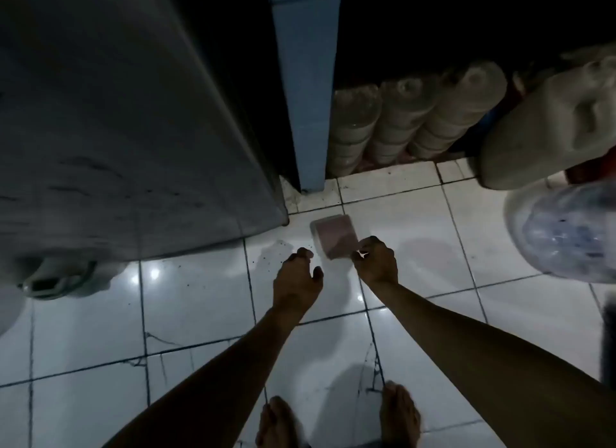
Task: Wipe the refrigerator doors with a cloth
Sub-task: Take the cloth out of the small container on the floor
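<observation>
Pinching flat pinkish square cloth (334, 236): right hand (376, 264); glossy tiled floor (200, 301).

Take the refrigerator (126, 130) as your landmark: it stands at your left on the tiled floor (200, 314), with a pillar (306, 97) just right of its far corner and 3 large jugs (410, 120) lined up in the recess beyond that pillar. Further right of the refrigerator, a jerrycan (546, 127) sits above a big bottle (566, 227). Near the refrigerator's front right corner a small container (333, 234) sits low over the floor, your right hand (376, 262) pinching its near edge, your left hand (298, 281) just left of it, and your 2 feet (400, 414) nearest you.
</observation>
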